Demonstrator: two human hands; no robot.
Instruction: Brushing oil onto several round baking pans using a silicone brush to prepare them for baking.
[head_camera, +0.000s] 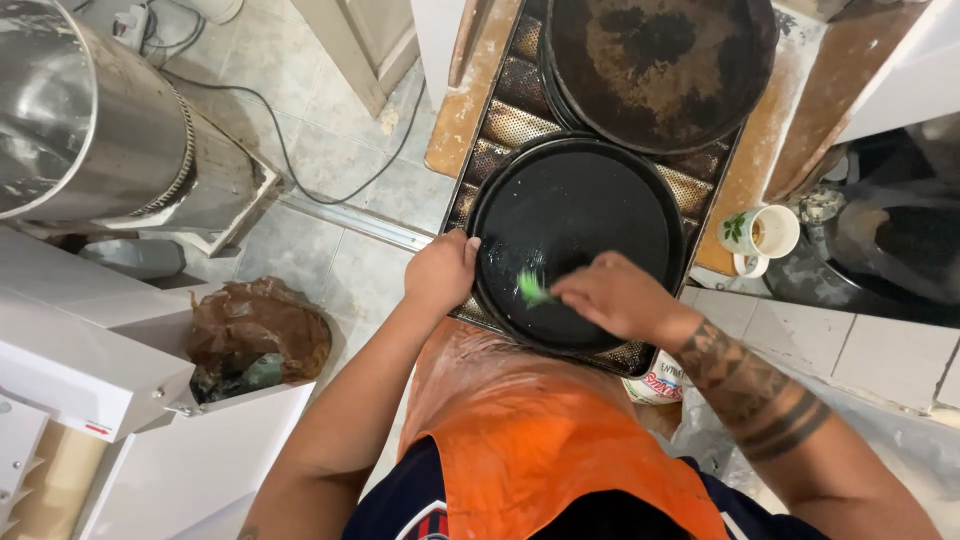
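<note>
A single head-worn camera looks almost straight down from above the person's chest, close over the work. The orange apron (540, 450) fills the near edge, the perforated tray (500, 125) runs far, and floor tiles (330, 150) show left.

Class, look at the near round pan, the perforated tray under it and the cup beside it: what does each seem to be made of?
Near round pan: probably dark metal, black with a slight wet sheen. Perforated tray: likely metal, with rows of fine holes and brownish staining. Cup: seemingly glazed ceramic, glossy white with a green leaf print and a handle.
</note>
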